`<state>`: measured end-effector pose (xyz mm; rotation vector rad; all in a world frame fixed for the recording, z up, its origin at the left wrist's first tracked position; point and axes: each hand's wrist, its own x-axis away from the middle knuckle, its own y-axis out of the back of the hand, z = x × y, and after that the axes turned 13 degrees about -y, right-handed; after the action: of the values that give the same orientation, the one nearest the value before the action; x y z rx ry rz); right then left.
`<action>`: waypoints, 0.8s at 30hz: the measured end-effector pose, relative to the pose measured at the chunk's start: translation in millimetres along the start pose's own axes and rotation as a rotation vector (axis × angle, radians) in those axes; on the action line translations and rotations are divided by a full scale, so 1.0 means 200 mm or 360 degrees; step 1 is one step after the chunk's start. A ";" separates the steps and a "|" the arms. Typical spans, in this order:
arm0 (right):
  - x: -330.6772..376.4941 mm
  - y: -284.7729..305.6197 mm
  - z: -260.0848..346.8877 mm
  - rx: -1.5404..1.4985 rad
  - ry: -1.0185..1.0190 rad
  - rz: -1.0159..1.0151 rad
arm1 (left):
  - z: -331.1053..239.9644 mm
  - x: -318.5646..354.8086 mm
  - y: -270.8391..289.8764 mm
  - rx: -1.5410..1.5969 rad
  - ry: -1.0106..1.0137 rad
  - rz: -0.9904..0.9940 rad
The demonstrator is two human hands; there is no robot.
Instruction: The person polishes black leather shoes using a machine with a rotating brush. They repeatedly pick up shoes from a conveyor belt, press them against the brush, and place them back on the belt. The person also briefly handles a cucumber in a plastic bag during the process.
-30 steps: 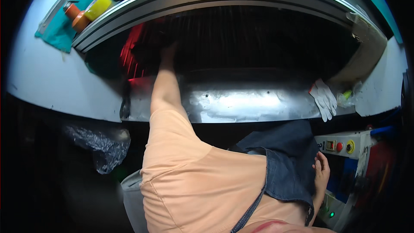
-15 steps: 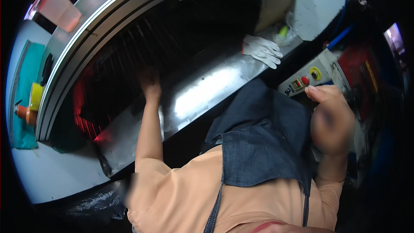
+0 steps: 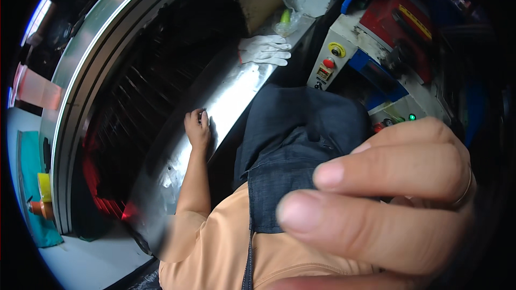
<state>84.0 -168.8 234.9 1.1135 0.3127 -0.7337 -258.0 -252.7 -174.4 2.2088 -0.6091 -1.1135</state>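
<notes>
My left hand (image 3: pixel 198 127) rests on the shiny metal ledge (image 3: pixel 228 91), beside the dark ribbed bed of a machine. Its fingers are curled in, and a small dark spot shows between them; whether it is an object I cannot make out. Very close to the camera, my right hand (image 3: pixel 387 193) looms large, its fingers bent a little and apart. Nothing shows in it, and it covers part of my dark apron (image 3: pixel 301 129). A white work glove (image 3: pixel 264 50) lies at the ledge's far end, next to a clear plastic bag (image 3: pixel 287 24) with something green inside.
Right of the ledge stands a control box (image 3: pixel 330 56) with a red button and a yellow-ringed switch. Behind it is a red machine part (image 3: pixel 387 19). At the left, a curved metal rail (image 3: pixel 67 145) borders the bed, with a pink plastic container (image 3: pixel 37 88) beyond it.
My left hand has come back from the dark bed onto the metal ledge. The right hand has risen from near the control box to close before the camera. The view has turned rightward.
</notes>
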 end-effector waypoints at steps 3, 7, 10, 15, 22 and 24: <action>0.00 -0.01 -0.05 -0.0053 0.0116 -0.0060 | 0.04 0.01 -0.01 -0.0128 -0.0110 0.0050; 0.00 0.00 -0.08 -0.0066 0.0202 -0.0170 | 0.00 -0.04 -0.03 -0.0068 -0.0145 0.0060; 0.00 -0.01 -0.15 -0.0148 0.0306 -0.0177 | 0.02 0.01 0.02 -0.0093 -0.0054 0.0033; 0.06 0.03 -0.20 -0.0114 0.0309 -0.0214 | -0.01 0.00 0.00 -0.0205 -0.0090 0.0080; 0.10 0.05 -0.25 -0.0092 0.0329 -0.0237 | -0.03 -0.02 -0.01 -0.0109 -0.0033 0.0100; 0.11 0.06 -0.26 -0.0091 0.0330 -0.0249 | -0.03 -0.02 -0.01 -0.0142 -0.0055 0.0091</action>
<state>114.6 -128.5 208.1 1.1215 0.5985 -0.7433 -254.4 -247.1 -169.6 2.0876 -0.6212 -1.1297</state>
